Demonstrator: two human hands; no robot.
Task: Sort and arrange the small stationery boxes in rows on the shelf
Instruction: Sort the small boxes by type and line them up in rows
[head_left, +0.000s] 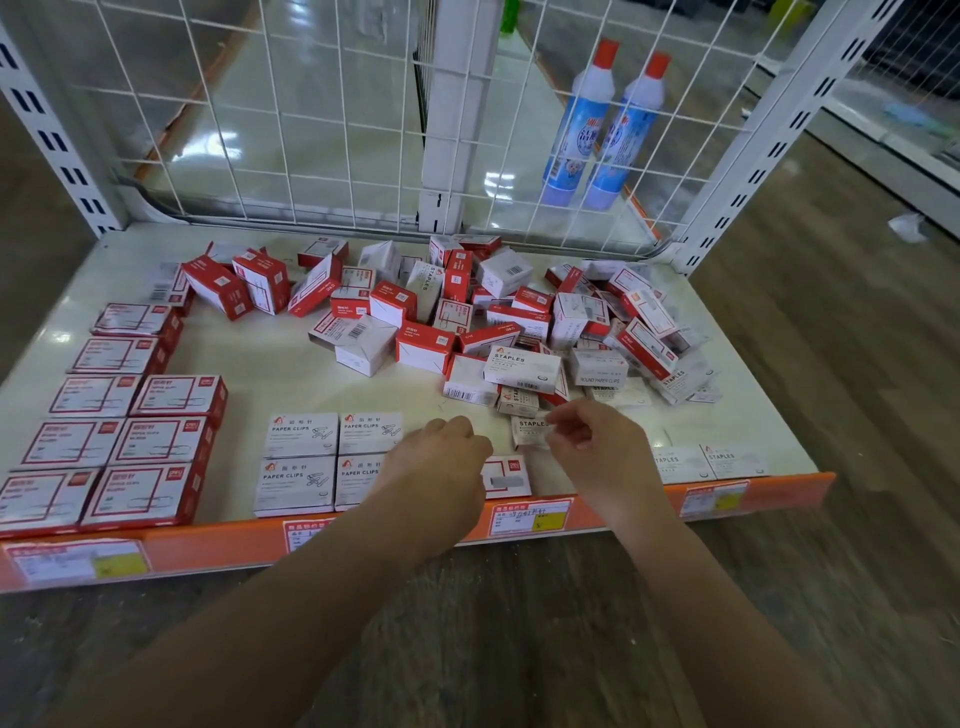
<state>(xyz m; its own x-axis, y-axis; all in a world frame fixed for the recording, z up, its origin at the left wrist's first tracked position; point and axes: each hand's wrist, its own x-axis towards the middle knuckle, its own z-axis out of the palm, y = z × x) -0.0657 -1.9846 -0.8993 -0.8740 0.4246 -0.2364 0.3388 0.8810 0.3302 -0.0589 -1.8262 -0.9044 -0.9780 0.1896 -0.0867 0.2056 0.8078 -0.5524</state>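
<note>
White shelf (260, 358), stationery boxes (467, 322) atop

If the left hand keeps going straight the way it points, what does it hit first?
Probably the loose pile: the left hand points away and slightly right, toward the barcode-side white box at the pile's near edge. Depth is uncertain from one view.

A white wire-grid back panel (291, 119) stands at the far side, held between slotted white uprights (49, 140) at left and right. Behind the grid, a glossy pale floor (218, 104) reflects overhead light. Two blue-and-white bottles with red caps (597, 130) stand behind the grid at the far right. Wood-grain flooring (831, 338) lies to the right and near side.
</note>
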